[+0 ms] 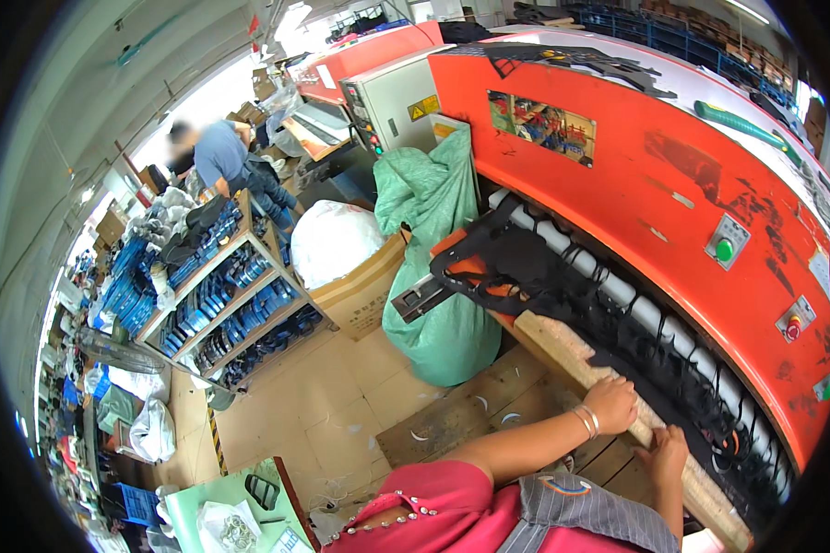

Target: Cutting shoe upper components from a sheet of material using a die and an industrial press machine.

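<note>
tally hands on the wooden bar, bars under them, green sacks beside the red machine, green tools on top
Bare hands (left hand, right hand): 2
Long pale wooden bar: 1
Large green woven sack: 1
Long green tool: 1
Total: 5

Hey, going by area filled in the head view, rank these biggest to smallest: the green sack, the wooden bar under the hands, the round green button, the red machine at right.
1. Red machine
2. Green sack
3. Wooden bar, partly covered by the hands
4. Green button
</note>
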A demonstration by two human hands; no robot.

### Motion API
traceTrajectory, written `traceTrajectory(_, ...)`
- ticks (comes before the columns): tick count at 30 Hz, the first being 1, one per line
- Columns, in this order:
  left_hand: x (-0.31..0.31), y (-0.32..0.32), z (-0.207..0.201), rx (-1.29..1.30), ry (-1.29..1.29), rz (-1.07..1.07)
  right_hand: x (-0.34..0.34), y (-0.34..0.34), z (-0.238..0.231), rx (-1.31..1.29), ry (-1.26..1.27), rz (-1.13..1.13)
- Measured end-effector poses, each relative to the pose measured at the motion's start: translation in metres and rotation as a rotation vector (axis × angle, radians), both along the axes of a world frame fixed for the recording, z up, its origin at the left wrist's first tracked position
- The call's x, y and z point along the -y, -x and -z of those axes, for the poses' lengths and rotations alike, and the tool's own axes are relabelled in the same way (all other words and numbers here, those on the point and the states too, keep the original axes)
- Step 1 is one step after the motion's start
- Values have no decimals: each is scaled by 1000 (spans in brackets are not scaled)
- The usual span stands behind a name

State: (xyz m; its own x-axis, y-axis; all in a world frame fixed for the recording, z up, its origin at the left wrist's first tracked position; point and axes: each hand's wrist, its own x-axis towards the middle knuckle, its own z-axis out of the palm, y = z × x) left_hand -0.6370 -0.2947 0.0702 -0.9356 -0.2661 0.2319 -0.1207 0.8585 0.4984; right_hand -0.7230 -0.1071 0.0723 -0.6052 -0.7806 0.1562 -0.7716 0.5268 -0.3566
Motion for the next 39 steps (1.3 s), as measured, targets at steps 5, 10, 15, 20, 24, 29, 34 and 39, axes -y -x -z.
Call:
traceTrajectory(5,11,-21,-24,509,-155,220,-4,0,-51,721,-140,-64)
traceTrajectory(10,2,9,-23,-146,-181,145,59,62,-58,159,197,88)
traceTrajectory(15,0,33,2,115,-95,119,104,85,-29,-48,-212,302)
traceTrajectory(20,-5,0,33,150,58,236,89,84,1,-175,-186,415)
traceTrajectory(24,-5,-1,24,119,40,222,77,108,20,-2,-111,348)
traceTrajectory(29,-1,15,-12,102,-347,110,47,96,-24,700,550,262)
traceTrajectory(34,-29,39,-24,-54,-1496,390,34,15,-64,756,689,93)
traceTrajectory(39,-41,-17,-39,50,-1721,233,10,-47,-60,997,789,131)
